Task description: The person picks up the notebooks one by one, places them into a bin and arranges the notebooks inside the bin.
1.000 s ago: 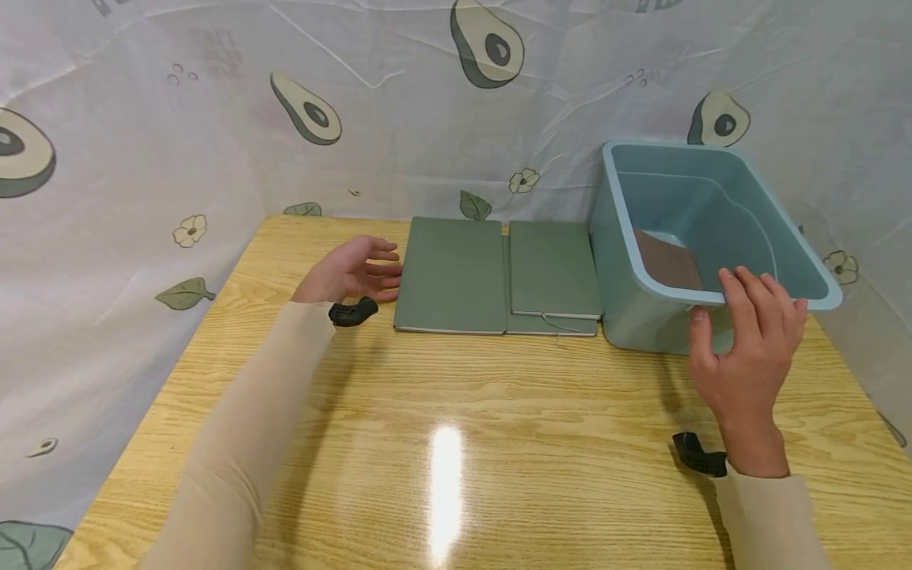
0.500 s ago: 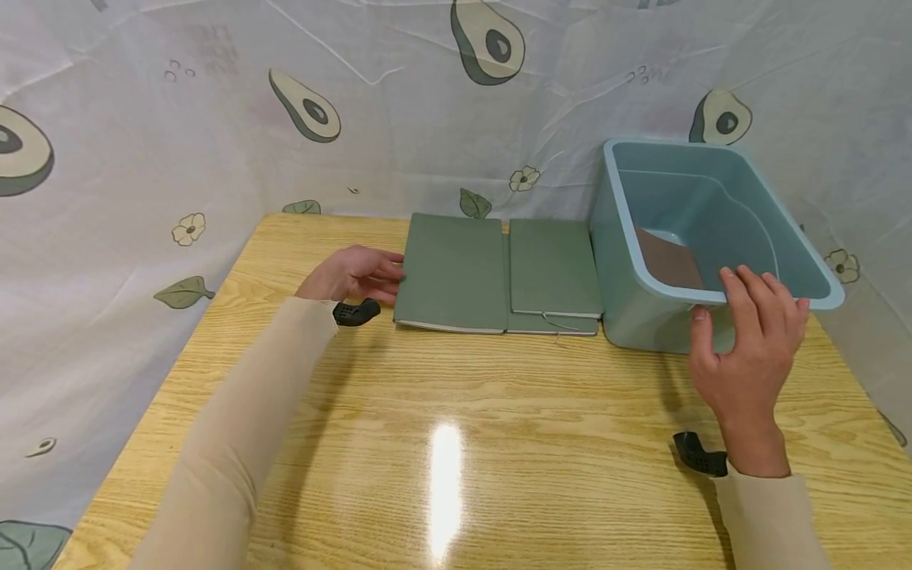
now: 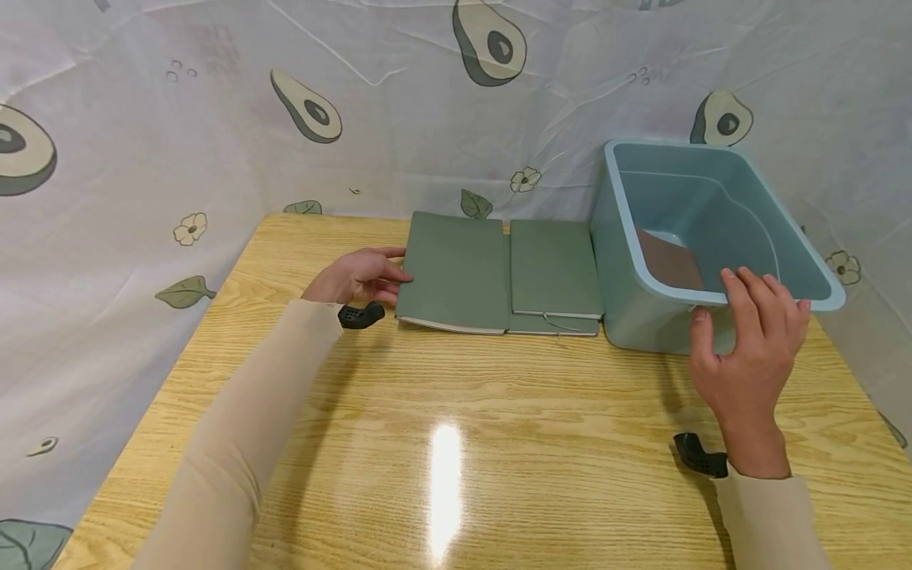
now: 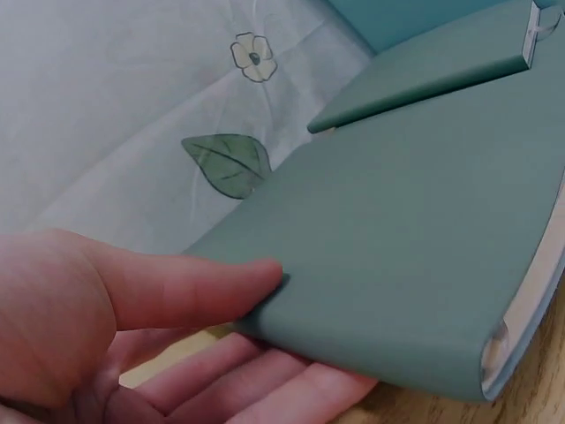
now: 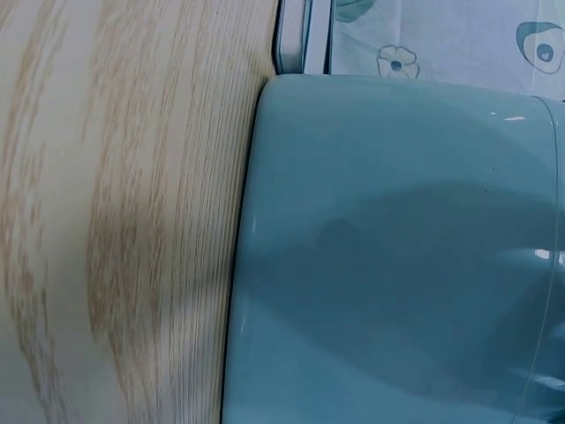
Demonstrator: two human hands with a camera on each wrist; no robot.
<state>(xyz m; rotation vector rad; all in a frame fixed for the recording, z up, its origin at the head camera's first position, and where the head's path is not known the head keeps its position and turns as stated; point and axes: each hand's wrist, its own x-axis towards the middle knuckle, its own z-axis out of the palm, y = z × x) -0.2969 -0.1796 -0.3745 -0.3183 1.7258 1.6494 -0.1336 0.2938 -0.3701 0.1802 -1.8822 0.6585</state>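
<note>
A large green notebook [image 3: 456,273] lies at the back of the table, its left spine edge slightly raised. My left hand [image 3: 363,275] pinches that edge. In the left wrist view the thumb [image 4: 203,287] lies on the cover and the other fingers are underneath. To its right is a smaller green notebook [image 3: 556,265] with a ribbon, on top of another green notebook [image 3: 584,325] that is mostly covered. My right hand [image 3: 748,356] holds the front rim of a blue plastic bin [image 3: 663,324], fingers over the rim and thumb outside; the right wrist view shows the bin's wall.
A flat brown item [image 3: 670,260] sits inside the bin. The bin stands against the smaller notebook's right side. Behind the wooden table [image 3: 541,443] hangs a pale cloth [image 3: 399,119] printed with avocados. Each wrist carries a black mount.
My left hand has moved right to the large notebook, and its thumb has come onto the cover. The notebook's left edge has lifted slightly. My right hand stays on the bin.
</note>
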